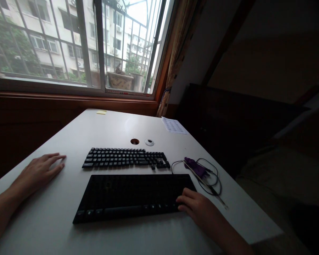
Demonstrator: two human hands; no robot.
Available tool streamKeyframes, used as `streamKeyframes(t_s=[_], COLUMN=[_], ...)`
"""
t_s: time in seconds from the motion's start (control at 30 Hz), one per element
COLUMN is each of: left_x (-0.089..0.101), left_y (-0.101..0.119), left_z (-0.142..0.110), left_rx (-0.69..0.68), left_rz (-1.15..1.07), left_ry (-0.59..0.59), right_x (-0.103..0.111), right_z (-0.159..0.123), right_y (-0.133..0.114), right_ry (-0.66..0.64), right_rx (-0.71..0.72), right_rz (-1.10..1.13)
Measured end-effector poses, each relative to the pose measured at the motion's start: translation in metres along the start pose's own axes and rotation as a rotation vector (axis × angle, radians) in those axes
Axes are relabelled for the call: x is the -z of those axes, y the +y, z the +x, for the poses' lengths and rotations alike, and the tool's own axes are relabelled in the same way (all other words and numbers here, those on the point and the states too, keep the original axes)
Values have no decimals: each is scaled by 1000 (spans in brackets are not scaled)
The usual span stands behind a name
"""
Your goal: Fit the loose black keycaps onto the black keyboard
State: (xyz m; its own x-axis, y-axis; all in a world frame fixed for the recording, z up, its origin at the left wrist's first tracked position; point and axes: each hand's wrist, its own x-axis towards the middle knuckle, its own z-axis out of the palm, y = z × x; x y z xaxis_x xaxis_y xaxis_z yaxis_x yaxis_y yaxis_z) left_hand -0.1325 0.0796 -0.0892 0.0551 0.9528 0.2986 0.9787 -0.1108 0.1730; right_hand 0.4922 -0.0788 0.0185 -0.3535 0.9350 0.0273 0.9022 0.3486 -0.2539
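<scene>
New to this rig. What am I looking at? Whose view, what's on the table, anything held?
No machine here: these are one person's bare hands, seen from a single camera worn on that person's head, looking forward and down.

On the white table lies a black keyboard; some keys show along its near edge, the rest is dark. Behind it, separate keys stand in rows. To the right are a purple cloth, a thin stick and a cable. Farther back lies a printed sheet.

The left hand rests on the table, holding nothing visible. The right hand is at the keyboard's right end; whether its fingers grip anything, I can't tell.
</scene>
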Motion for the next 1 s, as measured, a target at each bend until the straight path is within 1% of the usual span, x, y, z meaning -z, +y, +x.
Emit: streamKeyframes(t_s=[0.17,0.33,0.47,0.6,0.7,0.8,1.0], left_x=[0,2,6,6,5,5,9], left_y=[0,3,7,7,5,5,8], left_z=[0,1,-1,0,1,1,0], left_rx=[8,14,20,0,7,-5,-17], left_rz=[29,36,37,39,46,58,60], left_ry=[-41,-44,-52,-44,-49,-45,-45], right_x=[-2,-13,-27,-44,-52,-55,-54], right_z=[-2,-9,-10,-10,-10,-10,-8], right_y=[5,14,20,25,28,28,25], right_ry=[25,103,222,383,457,476,463], right_rx=[-2,31,42,-16,-57,-86,-130], right_rz=[130,226,227,193,169,165,160])
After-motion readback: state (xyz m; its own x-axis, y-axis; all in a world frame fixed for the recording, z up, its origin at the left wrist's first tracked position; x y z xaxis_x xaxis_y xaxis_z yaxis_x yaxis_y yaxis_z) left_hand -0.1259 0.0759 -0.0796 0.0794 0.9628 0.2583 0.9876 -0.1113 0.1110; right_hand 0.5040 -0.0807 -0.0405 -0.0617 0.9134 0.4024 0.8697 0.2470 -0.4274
